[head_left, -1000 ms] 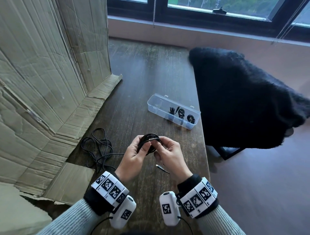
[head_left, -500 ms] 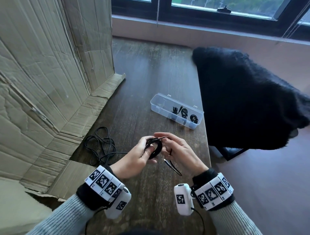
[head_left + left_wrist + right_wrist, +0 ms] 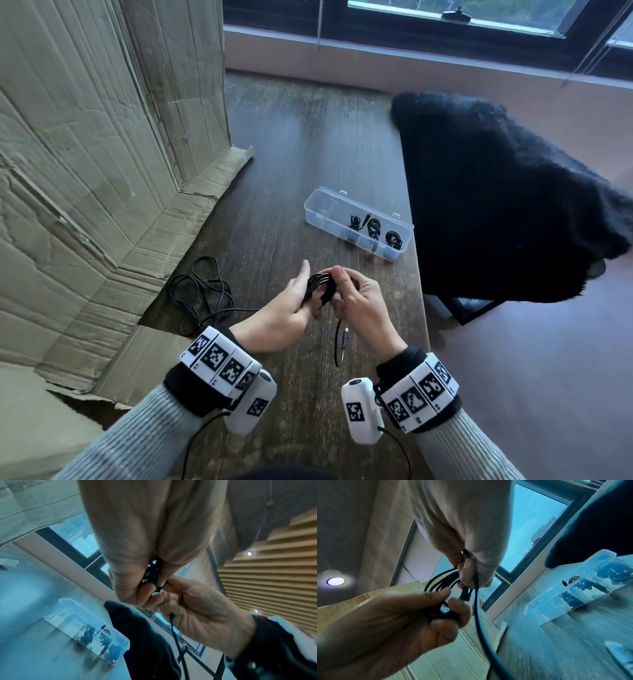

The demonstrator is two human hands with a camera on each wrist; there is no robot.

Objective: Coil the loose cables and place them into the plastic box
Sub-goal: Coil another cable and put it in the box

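A black cable coil (image 3: 320,287) is held above the dark wooden table (image 3: 308,144) between both hands. My left hand (image 3: 310,298) grips its left side with curled fingers, the index finger pointing up. My right hand (image 3: 337,291) pinches the coil's top and right side. The cable's tail (image 3: 343,339) hangs below the right hand, ending in a plug. In the right wrist view the coil (image 3: 440,588) loops between my left hand (image 3: 447,605) and right hand (image 3: 467,577). The clear plastic box (image 3: 322,205) lies open further back, with coiled cables (image 3: 375,228) in its right end.
A second loose black cable (image 3: 202,294) lies tangled on the table at the left, beside flattened cardboard (image 3: 85,171). A chair covered in black fleece (image 3: 496,205) stands against the table's right edge. A window sill runs along the back.
The right hand went from spread fingers to pinching the coil's top. The plug end, on the table a second ago, now hangs under the right hand. The left index finger has straightened.
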